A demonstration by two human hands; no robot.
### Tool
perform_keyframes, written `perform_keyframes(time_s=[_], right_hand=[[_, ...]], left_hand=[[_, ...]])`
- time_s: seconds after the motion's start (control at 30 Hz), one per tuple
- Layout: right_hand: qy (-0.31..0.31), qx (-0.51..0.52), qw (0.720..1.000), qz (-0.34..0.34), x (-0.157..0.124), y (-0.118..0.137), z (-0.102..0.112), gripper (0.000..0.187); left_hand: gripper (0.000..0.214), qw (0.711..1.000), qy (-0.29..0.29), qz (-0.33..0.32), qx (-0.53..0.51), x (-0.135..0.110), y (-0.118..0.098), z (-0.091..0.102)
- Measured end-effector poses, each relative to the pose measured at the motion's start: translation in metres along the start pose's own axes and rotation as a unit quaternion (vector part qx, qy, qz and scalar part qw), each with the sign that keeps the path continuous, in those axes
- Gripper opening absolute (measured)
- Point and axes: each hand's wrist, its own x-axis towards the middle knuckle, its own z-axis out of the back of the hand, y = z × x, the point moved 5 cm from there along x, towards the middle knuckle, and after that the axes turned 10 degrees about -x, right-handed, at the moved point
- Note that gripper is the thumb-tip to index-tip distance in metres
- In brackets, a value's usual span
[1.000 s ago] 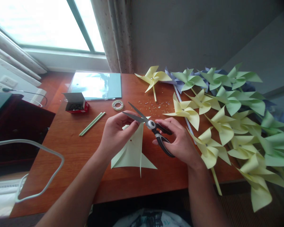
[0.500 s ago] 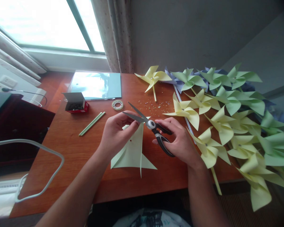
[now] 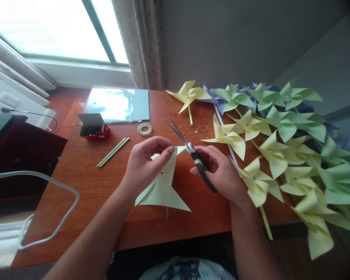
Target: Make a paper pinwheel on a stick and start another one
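My left hand (image 3: 148,161) pinches the upper edge of a pale green paper (image 3: 163,188) that is cut into points and has a small dark hole near its middle. The paper hangs over the tabletop, its lower points spread out. In my right hand (image 3: 220,169) is a pair of scissors (image 3: 196,157) with black-and-white handles. Their blades point up and left, nearly closed, just beyond the paper's top right corner. Part of the paper is hidden behind my left fingers.
Several yellow pinwheels (image 3: 227,136) and green pinwheels (image 3: 282,124) cover the right side. Left on the wooden table (image 3: 84,217) are two green sticks (image 3: 113,153), a tape roll (image 3: 145,129), a small red box (image 3: 95,132) and a shiny folder (image 3: 141,105). Tiny scraps (image 3: 202,128) lie behind my hands.
The scissor blades have come closer together and the scissors have turned, moving slightly right of the paper. A thin strip at the paper's right edge has dropped lower. My left hand keeps its pinch.
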Motion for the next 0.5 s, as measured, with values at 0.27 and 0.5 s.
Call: perform_keyframes(time_s=[0.27, 0.5], right_hand=[[0.012, 0.158, 0.981, -0.108, -0.001, -0.009, 0.002, 0.053], [-0.021, 0.151, 0.984, -0.096, 0.002, -0.019, -0.001, 0.054]], left_hand=[[0.016, 0.999, -0.015, 0.009, -0.027, 0.001, -0.002, 0.002], [0.016, 0.998, -0.016, 0.013, -0.052, 0.0, -0.001, 0.001]])
